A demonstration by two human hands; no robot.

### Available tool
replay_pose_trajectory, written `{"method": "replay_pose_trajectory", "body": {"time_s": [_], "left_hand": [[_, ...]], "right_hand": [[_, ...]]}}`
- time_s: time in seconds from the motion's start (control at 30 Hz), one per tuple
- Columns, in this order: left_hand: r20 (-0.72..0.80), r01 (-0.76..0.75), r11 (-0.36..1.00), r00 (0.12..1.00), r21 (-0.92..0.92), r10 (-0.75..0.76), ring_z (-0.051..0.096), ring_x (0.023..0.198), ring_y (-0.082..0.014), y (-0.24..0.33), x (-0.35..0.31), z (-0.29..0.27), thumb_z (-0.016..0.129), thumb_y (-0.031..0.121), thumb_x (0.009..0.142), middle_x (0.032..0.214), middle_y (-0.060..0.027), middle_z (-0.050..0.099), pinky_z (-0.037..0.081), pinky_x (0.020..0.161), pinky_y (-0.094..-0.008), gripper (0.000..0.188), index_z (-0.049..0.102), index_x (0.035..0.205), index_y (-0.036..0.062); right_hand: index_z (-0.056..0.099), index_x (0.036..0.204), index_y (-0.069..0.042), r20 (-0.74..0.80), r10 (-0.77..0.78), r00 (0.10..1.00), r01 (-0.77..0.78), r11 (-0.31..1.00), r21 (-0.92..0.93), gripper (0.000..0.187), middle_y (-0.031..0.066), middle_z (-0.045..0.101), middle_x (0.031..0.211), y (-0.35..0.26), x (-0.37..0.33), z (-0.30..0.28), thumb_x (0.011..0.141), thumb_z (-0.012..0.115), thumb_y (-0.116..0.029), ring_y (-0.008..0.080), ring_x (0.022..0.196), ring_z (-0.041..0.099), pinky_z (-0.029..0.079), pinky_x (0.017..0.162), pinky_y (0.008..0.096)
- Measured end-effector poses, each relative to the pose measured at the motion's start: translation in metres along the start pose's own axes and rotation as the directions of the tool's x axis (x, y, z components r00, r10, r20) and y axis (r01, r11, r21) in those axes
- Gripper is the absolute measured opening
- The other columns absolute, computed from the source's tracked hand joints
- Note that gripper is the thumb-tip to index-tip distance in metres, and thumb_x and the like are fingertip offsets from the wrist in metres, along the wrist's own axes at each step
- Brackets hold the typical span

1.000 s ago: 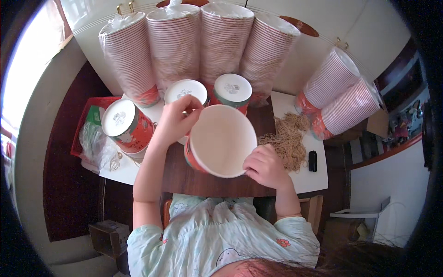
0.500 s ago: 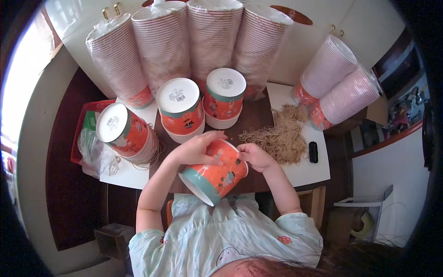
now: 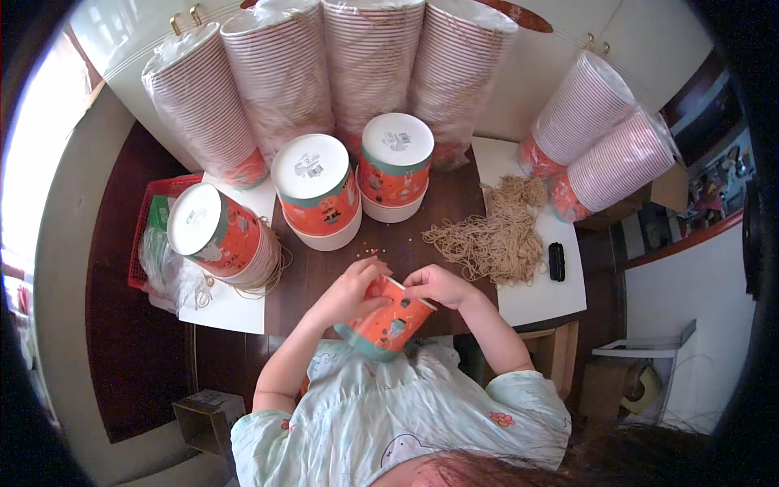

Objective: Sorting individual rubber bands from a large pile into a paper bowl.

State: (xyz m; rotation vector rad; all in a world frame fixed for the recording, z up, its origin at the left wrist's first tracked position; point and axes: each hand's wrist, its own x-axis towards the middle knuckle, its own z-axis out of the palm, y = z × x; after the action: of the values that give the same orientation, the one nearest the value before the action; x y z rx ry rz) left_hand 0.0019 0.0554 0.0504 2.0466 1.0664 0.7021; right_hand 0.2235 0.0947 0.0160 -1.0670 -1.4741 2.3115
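An orange paper bucket (image 3: 398, 325) with a teal band and printed figures is tilted in front of my chest, at the near table edge. My left hand (image 3: 354, 292) wraps round its left side, with the thumb across the printed wall. With bent fingers, my right hand (image 3: 438, 286) pinches the white rim at the upper right; whether those fingers also hold something small is hidden. Beyond my hands, two upside-down stacks of like buckets (image 3: 316, 197) (image 3: 395, 174) stand on the brown tabletop. A tangled heap of tan cord (image 3: 499, 239) lies right of my right hand.
Tall bagged stacks of paper buckets (image 3: 369, 73) line the back. Two bagged stacks (image 3: 584, 114) lean at the right. At left are a bucket stack (image 3: 235, 235) with cord beside it and a red basket (image 3: 139, 235) with plastic bags. A black object (image 3: 556, 261) lies at right.
The bucket has come slightly lower and nearer my body, its teal base now turned downward. My left hand has moved down; my right stays at the rim.
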Motion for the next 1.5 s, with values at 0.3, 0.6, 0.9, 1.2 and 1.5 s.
{"method": "replay_pose_trajectory", "body": {"time_s": [0.3,0.6,0.9,1.2,1.5], "left_hand": [[-0.273,-0.042,0.983,0.958,0.177,0.09,0.051,0.079,-0.0297,0.02,-0.016,0.028,0.069,0.011,0.063,0.084,-0.0104,0.053,0.044,0.071,-0.0368,0.024,0.057,0.082,0.0048],[-0.441,0.101,0.983,0.897,0.156,-0.022,0.051,0.075,-0.0293,0.028,-0.019,0.04,0.07,0.011,0.065,0.079,-0.0106,0.052,0.044,0.066,-0.0375,0.022,0.055,0.079,0.0039],[-0.488,0.213,0.967,0.864,0.137,-0.122,0.053,0.08,-0.0295,0.015,-0.023,0.032,0.062,0.005,0.068,0.084,-0.0122,0.053,0.046,0.068,-0.0378,0.018,0.054,0.084,0.0026],[-0.396,0.271,0.888,0.819,-0.372,-0.416,0.061,0.074,-0.0205,0.018,-0.027,0.03,0.057,0.012,0.082,0.084,-0.0137,0.061,0.048,0.065,-0.0311,0.02,0.052,0.096,-0.0009],[-0.321,0.43,0.852,0.796,-0.298,-0.513,0.06,0.059,-0.0162,-0.013,-0.041,0.03,0.059,0.014,0.077,0.069,-0.013,0.061,0.047,0.055,-0.028,0.017,0.055,0.081,-0.0018]], "right_hand": [[0.06,0.094,0.0,0.095,0.075,0.993,-0.091,0.98,0.178,0.017,0.0044,0.062,0.082,0.013,0.003,-0.009,0.081,0.059,-0.011,0.0085,0.071,0.057,0.046,0.067,0.0218],[0.058,0.09,-0.001,0.15,-0.018,0.988,-0.033,0.943,0.332,0.012,0.0029,0.061,0.082,-0.005,-0.002,0.014,0.08,0.056,-0.007,0.008,0.07,0.058,0.047,0.065,0.0213],[0.06,0.088,-0.001,-0.042,-0.186,0.982,0.18,0.976,-0.125,0.015,0.0027,0.061,0.078,-0.015,-0.008,0.024,0.081,0.058,-0.014,0.0084,0.068,0.056,0.045,0.063,0.0226],[0.054,0.073,-0.009,-0.095,-0.716,0.692,0.103,0.228,-0.968,0.012,0.0055,0.055,0.067,-0.026,-0.024,0.086,0.07,0.061,-0.018,0.0222,0.058,0.058,0.047,0.051,0.0338],[0.058,0.083,-0.008,-0.007,-0.573,0.82,0.215,0.319,-0.923,0.021,0.0076,0.058,0.074,-0.019,-0.017,0.082,0.075,0.059,-0.027,0.025,0.066,0.06,0.048,0.056,0.0374]]}}
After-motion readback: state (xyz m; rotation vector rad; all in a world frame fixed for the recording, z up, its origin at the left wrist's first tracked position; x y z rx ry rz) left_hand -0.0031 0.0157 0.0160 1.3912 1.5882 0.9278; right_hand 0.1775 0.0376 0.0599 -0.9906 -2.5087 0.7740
